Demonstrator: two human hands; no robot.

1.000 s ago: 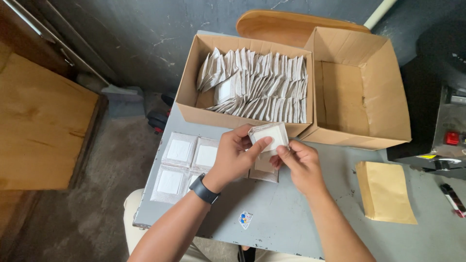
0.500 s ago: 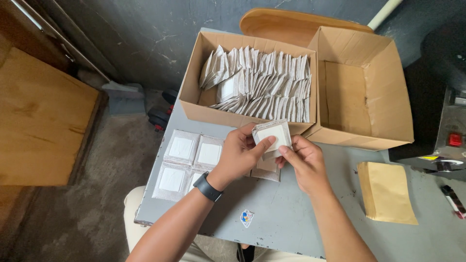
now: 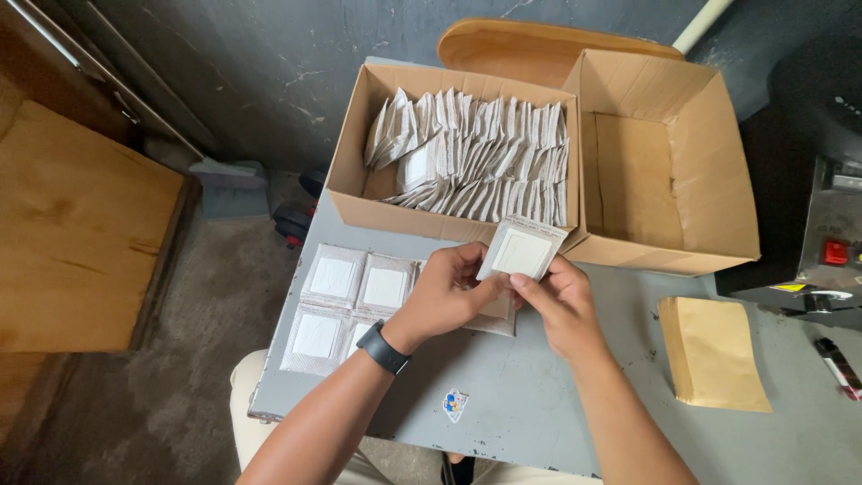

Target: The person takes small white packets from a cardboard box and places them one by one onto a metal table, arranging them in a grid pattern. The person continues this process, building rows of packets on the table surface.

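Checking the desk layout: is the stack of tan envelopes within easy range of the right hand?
Probably yes. The tan envelopes lie flat on the grey table just beside the right hand, nothing between, though that hand now shares a white packet with the left hand.

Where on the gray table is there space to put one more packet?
Bare gray table lies between the right hand and the tan envelopes. The right box is empty too. Crowded: the laid-out packets and the packet-filled left box.

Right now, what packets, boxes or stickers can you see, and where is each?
White square packet: pinched by left hand and right hand.
Packets on table: flat, left.
Full cardboard box: behind the hands.
Empty box: right.
Tan envelopes: right.
Sticker: near edge.
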